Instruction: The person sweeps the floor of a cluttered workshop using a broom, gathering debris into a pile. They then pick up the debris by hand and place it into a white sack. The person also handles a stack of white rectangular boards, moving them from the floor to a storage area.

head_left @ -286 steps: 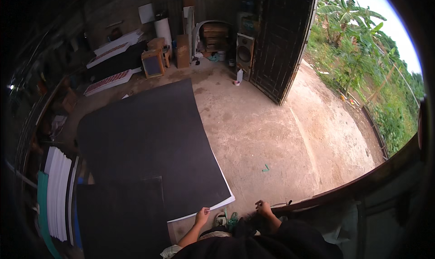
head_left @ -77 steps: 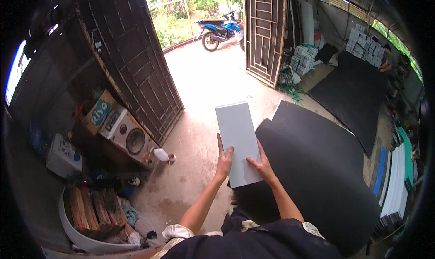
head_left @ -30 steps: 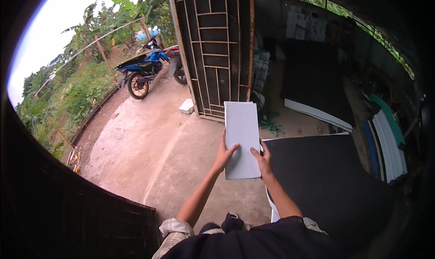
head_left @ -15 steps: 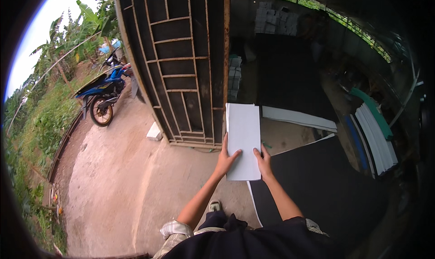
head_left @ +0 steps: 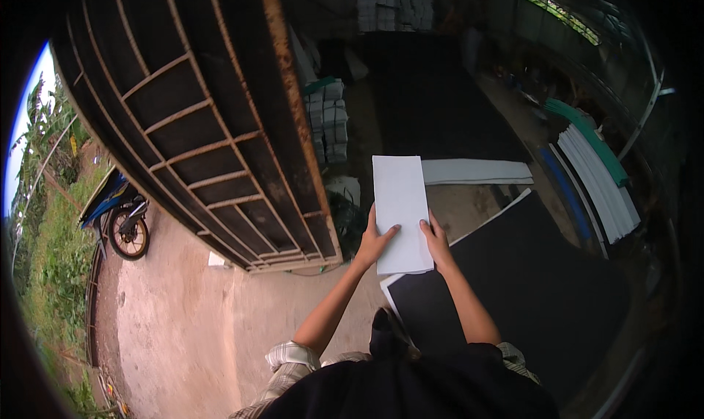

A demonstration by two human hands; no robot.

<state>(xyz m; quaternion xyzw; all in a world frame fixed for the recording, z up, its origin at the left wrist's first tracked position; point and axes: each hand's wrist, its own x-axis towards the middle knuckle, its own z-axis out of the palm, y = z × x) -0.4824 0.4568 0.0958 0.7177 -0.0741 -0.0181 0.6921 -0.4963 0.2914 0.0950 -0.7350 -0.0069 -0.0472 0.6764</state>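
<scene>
Out in front of me I hold a stack of white rectangular sheets (head_left: 401,202), its long side pointing away from me. My left hand (head_left: 376,241) grips the left edge, thumb lying on the top face. On the opposite edge, my right hand (head_left: 438,243) is closed the same way with its thumb on top. The fingers beneath are hidden. Below and right of the stack lies a large black sheet (head_left: 506,279) with a white edge. What the sheets are made of I cannot tell.
A rusty metal gate (head_left: 213,140) stands to my left, with a blue motorbike (head_left: 121,217) outside on the concrete. Bundled white stacks (head_left: 326,122) sit past the gate. A long white strip (head_left: 477,172) lies ahead; white sheets (head_left: 598,184) with a green one (head_left: 587,136) lean at right.
My view has turned right toward the dark interior, so the gate and motorbike sit further left. Both hands keep hold of the white sheets.
</scene>
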